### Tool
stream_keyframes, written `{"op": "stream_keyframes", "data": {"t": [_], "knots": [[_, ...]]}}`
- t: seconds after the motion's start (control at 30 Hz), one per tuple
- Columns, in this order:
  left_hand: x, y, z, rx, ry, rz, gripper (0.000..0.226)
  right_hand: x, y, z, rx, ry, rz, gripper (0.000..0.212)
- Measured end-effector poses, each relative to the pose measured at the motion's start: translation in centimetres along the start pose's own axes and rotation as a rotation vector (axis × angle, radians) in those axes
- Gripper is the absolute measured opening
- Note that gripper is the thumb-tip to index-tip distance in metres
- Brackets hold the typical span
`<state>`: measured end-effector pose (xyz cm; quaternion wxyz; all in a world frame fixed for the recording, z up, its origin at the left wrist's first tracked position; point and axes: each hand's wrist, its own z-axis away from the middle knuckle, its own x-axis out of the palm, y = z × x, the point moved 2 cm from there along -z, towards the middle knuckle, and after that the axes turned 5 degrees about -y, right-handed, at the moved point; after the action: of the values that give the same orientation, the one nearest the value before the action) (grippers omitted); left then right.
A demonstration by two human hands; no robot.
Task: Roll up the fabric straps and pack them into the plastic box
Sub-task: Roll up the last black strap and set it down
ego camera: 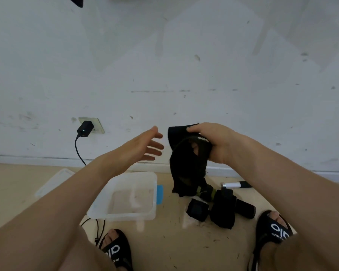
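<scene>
Black charger (85,129) beyond plastic box (125,215)

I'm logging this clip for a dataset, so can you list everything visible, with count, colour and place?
fabric strap: one, black, hanging from the right hand
rolled straps: several, black, on the floor right of the box
plastic box: one, clear, empty, floor centre
lid: one, clear, floor left of the box
blue item: one, at the box's right edge
charger: one, black, in the wall socket
cylinder: one, white and black, floor by the wall
sandals: two, black
left hand: open, empty
right hand: grips the strap
</scene>
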<state>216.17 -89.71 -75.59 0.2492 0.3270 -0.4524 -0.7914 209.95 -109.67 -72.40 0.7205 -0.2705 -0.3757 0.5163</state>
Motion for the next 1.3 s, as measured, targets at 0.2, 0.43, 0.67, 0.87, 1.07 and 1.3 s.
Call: {"op": "stream_keyframes", "data": {"t": [0.2, 0.43, 0.67, 0.87, 1.07, 1.3], "knots": [[2.0, 1.8, -1.3, 0.115, 0.048, 0.277, 0.027, 1.9, 0.3, 1.5, -0.03, -0.151, 0.139, 0.012], [0.8, 2.2, -1.5, 0.207, 0.22, 0.342, 0.033, 1.4, 0.7, 1.1, -0.041, -0.208, 0.277, 0.012], [0.1, 2.5, -1.4, 0.294, 0.319, 0.386, 0.008, 0.7, 1.5, -0.1, 0.033, -0.216, 0.316, 0.013], [0.8, 2.0, -1.1, 0.127, 0.114, 0.271, 0.027, -0.4, 0.9, -0.3, -0.017, -0.206, 0.277, 0.012], [0.2, 3.0, -1.0, 0.262, 0.186, 0.542, 0.021, -1.1, 1.5, -1.0, 0.024, -0.357, 0.502, 0.028], [-1.4, 3.9, -1.0, 0.319, 0.238, 0.87, 0.03, -0.4, 6.2, -2.0, 0.178, -0.441, 0.686, 0.036]]}}
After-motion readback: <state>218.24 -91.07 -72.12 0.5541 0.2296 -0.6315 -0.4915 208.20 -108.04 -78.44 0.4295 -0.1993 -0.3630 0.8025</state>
